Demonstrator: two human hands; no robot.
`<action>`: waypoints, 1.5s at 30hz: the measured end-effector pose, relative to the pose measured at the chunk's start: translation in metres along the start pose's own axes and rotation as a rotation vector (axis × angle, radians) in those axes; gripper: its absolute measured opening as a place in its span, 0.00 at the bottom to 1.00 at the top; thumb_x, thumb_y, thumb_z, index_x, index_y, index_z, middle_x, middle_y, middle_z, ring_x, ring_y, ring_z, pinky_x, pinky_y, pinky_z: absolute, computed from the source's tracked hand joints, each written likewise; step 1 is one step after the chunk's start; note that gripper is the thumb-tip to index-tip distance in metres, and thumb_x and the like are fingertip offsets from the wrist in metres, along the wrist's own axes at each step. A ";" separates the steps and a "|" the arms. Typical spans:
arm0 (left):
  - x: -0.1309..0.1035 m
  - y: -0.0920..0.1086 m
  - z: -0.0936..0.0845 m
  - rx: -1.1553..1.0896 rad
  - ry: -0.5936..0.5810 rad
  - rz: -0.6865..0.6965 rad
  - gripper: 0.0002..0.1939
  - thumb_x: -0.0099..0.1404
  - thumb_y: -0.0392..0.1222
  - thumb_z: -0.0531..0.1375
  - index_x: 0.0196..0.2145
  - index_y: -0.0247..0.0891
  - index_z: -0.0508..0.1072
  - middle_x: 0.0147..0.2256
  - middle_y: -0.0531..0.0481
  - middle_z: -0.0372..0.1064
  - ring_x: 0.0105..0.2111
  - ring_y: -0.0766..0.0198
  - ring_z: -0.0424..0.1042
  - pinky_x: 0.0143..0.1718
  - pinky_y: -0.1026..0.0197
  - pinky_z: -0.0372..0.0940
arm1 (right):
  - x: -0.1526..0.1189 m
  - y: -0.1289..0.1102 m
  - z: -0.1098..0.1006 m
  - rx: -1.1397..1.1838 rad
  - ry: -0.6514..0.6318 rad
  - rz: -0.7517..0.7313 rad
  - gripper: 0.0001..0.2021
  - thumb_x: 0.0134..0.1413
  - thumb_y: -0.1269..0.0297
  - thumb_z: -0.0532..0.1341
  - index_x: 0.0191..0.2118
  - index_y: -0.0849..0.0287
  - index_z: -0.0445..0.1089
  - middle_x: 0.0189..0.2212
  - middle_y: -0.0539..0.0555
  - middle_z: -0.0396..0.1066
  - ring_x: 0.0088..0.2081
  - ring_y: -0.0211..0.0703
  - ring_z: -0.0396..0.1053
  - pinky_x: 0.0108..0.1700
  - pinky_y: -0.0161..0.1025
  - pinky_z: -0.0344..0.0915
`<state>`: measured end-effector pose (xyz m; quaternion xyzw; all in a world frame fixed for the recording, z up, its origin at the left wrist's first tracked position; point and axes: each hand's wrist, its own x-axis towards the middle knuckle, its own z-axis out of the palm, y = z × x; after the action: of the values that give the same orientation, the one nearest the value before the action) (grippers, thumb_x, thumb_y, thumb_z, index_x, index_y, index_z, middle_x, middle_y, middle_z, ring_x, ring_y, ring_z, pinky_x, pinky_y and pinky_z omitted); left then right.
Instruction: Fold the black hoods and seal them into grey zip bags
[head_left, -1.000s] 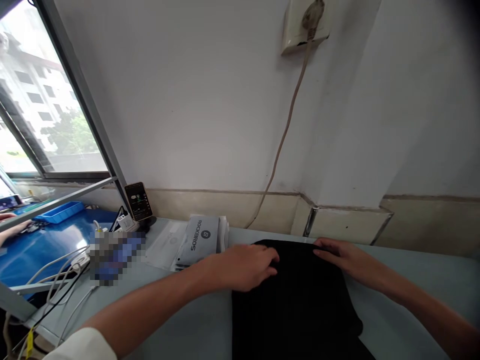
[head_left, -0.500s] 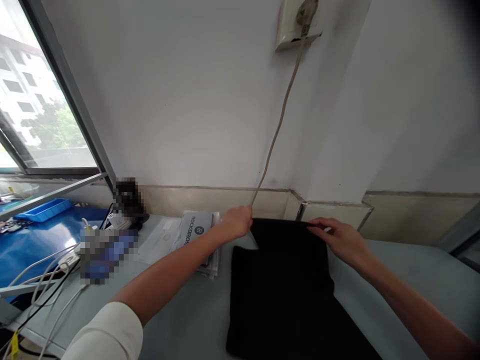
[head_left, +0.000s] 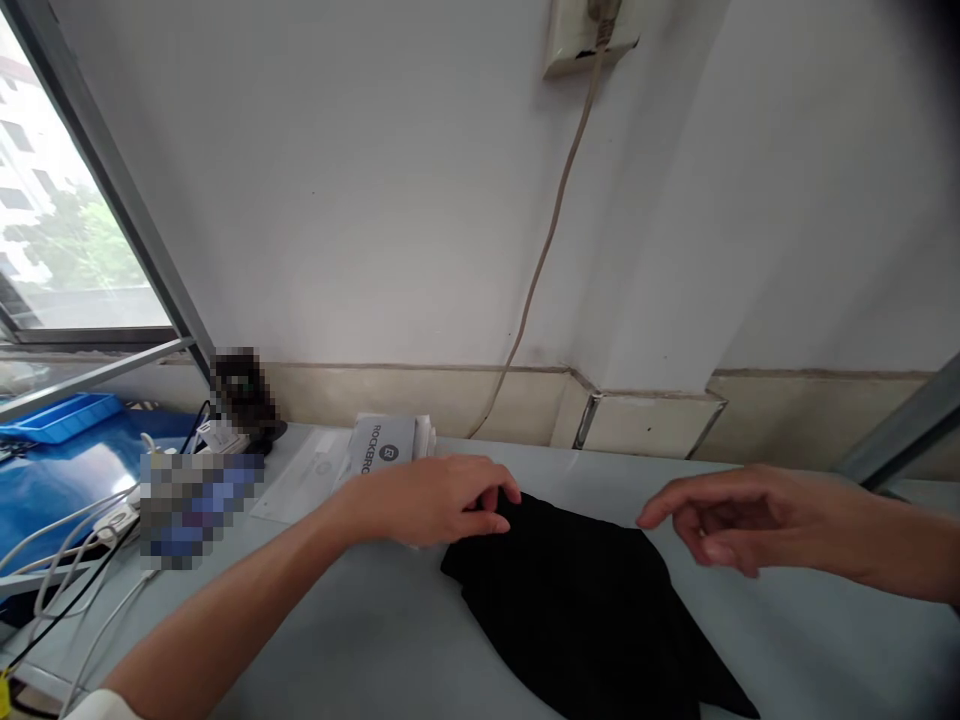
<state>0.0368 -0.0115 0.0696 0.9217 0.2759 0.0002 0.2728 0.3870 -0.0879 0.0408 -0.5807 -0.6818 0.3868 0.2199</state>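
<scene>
A black piece of fabric (head_left: pixel 577 620), perhaps a garment, lies loosely on the grey-green table; its lower part runs out of the picture. At its upper left corner hovers my left hand (head_left: pixel 442 500), thumb and bent fingers apart with nothing seen between them. My right hand (head_left: pixel 742 520) is just off the fabric's upper right corner, its fingers loosely curved and holding nothing. What kind of garment it is cannot be made out.
Grey packets marked ROCKBROS (head_left: pixel 382 445) lie behind my left forearm. Further left are white cables (head_left: pixel 56 560), a blurred-out item and a blue tray (head_left: pixel 67 415). A power cord (head_left: pixel 551 225) hangs down the wall behind the table (head_left: pixel 337 640).
Both hands have let go of the fabric's top edge and come back from the wall. The fabric has slumped from a spread-out shape into a narrower, slanted one.
</scene>
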 end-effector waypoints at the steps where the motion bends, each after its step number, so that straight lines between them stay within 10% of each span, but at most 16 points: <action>1: 0.004 -0.002 0.011 0.031 0.017 0.069 0.15 0.78 0.48 0.56 0.57 0.44 0.72 0.53 0.49 0.73 0.52 0.59 0.73 0.48 0.59 0.66 | 0.005 -0.003 0.001 0.022 -0.156 0.052 0.21 0.52 0.37 0.69 0.42 0.46 0.85 0.30 0.56 0.79 0.27 0.42 0.70 0.27 0.38 0.66; 5: 0.020 -0.016 0.062 0.285 0.144 0.201 0.15 0.78 0.47 0.57 0.55 0.35 0.71 0.58 0.41 0.71 0.63 0.50 0.65 0.62 0.51 0.61 | 0.025 -0.004 0.016 0.015 -0.478 0.156 0.18 0.62 0.43 0.65 0.43 0.50 0.83 0.38 0.56 0.83 0.20 0.31 0.63 0.20 0.33 0.49; 12: 0.017 -0.014 0.092 0.562 0.276 0.183 0.17 0.81 0.49 0.51 0.47 0.34 0.73 0.37 0.44 0.77 0.39 0.52 0.76 0.45 0.51 0.66 | 0.047 0.027 0.030 -0.108 -0.054 0.159 0.36 0.59 0.34 0.61 0.70 0.41 0.64 0.47 0.56 0.81 0.44 0.58 0.78 0.43 0.48 0.75; 15: 0.010 -0.014 0.093 0.484 0.245 0.249 0.12 0.80 0.45 0.54 0.48 0.36 0.73 0.38 0.47 0.77 0.38 0.56 0.76 0.44 0.54 0.65 | 0.050 0.026 0.030 -0.147 0.062 0.068 0.32 0.62 0.35 0.60 0.68 0.37 0.66 0.59 0.53 0.76 0.60 0.62 0.71 0.62 0.54 0.66; 21: -0.004 -0.019 0.103 0.377 0.263 0.267 0.17 0.73 0.52 0.63 0.51 0.36 0.76 0.55 0.41 0.72 0.55 0.51 0.72 0.55 0.53 0.67 | 0.043 0.006 0.042 -0.205 -0.173 0.045 0.24 0.62 0.37 0.59 0.53 0.46 0.80 0.45 0.55 0.82 0.47 0.61 0.77 0.50 0.50 0.73; 27: -0.011 -0.027 0.118 0.339 0.303 0.215 0.23 0.80 0.54 0.51 0.59 0.35 0.72 0.64 0.38 0.68 0.64 0.49 0.67 0.64 0.46 0.62 | 0.034 0.003 0.065 -0.291 -0.076 0.030 0.32 0.62 0.35 0.58 0.68 0.37 0.66 0.72 0.47 0.59 0.70 0.67 0.57 0.67 0.56 0.61; 35: -0.016 -0.031 0.118 0.139 0.207 0.216 0.45 0.66 0.69 0.62 0.69 0.38 0.59 0.73 0.34 0.48 0.74 0.38 0.43 0.72 0.36 0.47 | 0.027 0.007 0.085 -0.259 -0.109 -0.061 0.17 0.54 0.60 0.68 0.50 0.46 0.71 0.60 0.54 0.68 0.60 0.62 0.65 0.54 0.50 0.70; 41: -0.018 -0.032 0.121 0.231 0.218 0.289 0.28 0.69 0.55 0.64 0.60 0.37 0.69 0.67 0.35 0.63 0.68 0.43 0.61 0.71 0.42 0.50 | 0.015 -0.008 0.099 -0.317 -0.188 -0.098 0.16 0.42 0.61 0.71 0.38 0.49 0.68 0.44 0.51 0.71 0.52 0.60 0.65 0.50 0.47 0.69; 45: -0.013 -0.025 0.118 0.211 0.244 0.196 0.11 0.75 0.39 0.55 0.53 0.37 0.71 0.61 0.40 0.71 0.63 0.50 0.68 0.68 0.48 0.57 | 0.016 -0.002 0.105 -0.364 -0.120 -0.171 0.08 0.51 0.59 0.66 0.38 0.50 0.70 0.44 0.53 0.72 0.50 0.61 0.68 0.48 0.48 0.69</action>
<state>0.0311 -0.0600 -0.0419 0.9608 0.2142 0.1096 0.1377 0.3035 -0.1013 -0.0232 -0.5268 -0.7991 0.2709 0.1024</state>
